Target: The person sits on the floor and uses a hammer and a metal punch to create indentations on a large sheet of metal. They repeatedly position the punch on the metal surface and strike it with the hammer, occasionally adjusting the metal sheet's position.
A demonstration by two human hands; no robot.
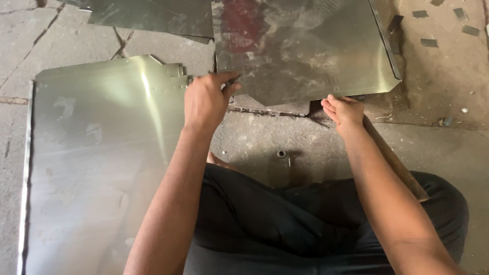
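Hands [206, 99] [345, 110] gripping metal sheet [305, 51] edge (fingers curled), second sheet [102, 163] beside.

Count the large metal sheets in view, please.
3: one sheet gripped by the left hand and right hand, one flat sheet at left, one dark sheet at top. More may be hidden.

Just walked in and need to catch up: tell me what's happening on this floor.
A person sits on the cracked concrete floor, handling a shiny, smudged metal sheet with a folded right edge. The left hand grips its near-left edge, thumb on top; the right hand holds the near edge further right. A larger bright metal sheet lies flat at the left. A small metal ring lies on the floor near the knees.
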